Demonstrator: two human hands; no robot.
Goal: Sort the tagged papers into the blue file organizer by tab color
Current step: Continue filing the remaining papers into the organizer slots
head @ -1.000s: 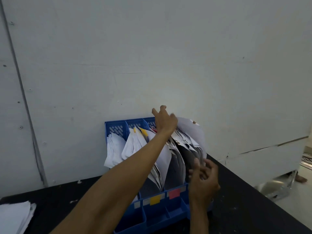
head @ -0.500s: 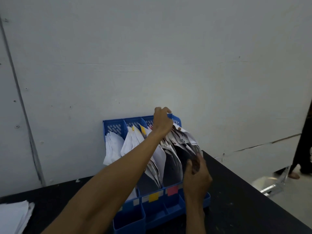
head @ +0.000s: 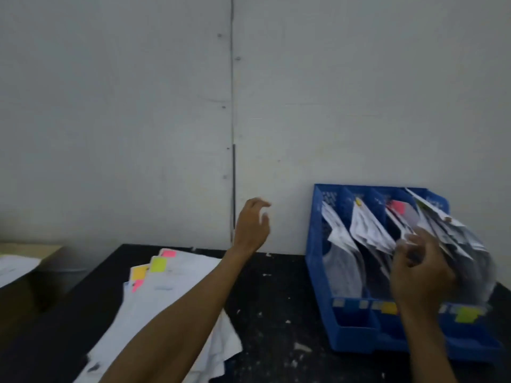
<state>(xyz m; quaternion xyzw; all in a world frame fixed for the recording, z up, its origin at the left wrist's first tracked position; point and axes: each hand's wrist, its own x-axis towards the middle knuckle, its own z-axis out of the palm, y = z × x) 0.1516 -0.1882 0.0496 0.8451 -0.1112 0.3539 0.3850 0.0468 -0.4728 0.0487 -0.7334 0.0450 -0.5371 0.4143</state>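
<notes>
The blue file organizer point(head: 317, 244) stands against the wall at the right, its slots stuffed with papers; a yellow tab point(head: 358, 201) and a pink tab point(head: 398, 207) stick up. A loose stack of tagged papers point(head: 177, 288) lies on the black table to the left, showing pink, green and orange tabs. My left hand point(head: 253, 225) hovers in the air between stack and organizer, fingers loosely curled, holding nothing. My right hand point(head: 420, 269) is blurred in front of the organizer's right slots, fingers curled against the papers there; whether it grips them is unclear.
The black table point(head: 276, 299) is speckled with white flecks. A brown box point(head: 41, 266) with papers on top sits at the far left. A white wall runs right behind the organizer. Yellow and green labels mark the organizer's front.
My left hand has left the organizer's top and swung left into the air. The view has turned left, bringing the paper stack into sight. My right hand stays at the right slots.
</notes>
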